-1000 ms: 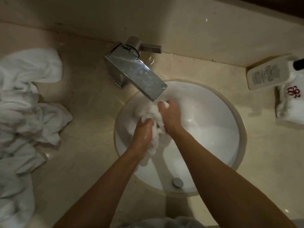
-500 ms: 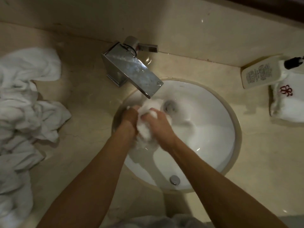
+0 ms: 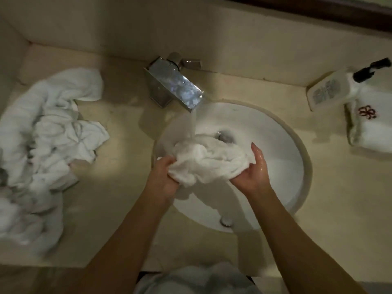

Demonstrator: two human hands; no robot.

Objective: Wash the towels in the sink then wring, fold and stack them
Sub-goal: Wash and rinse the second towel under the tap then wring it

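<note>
Now both hands — left hand (image 3: 164,179), right hand (image 3: 253,175) — grip wet towel (image 3: 209,161) under tap (image 3: 180,88).

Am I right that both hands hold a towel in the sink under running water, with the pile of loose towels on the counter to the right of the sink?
Not quite. The head view shows both the left hand and right hand holding the towel in the sink under running water, but the pile lies on the counter to the left of the sink, not the right.
</note>
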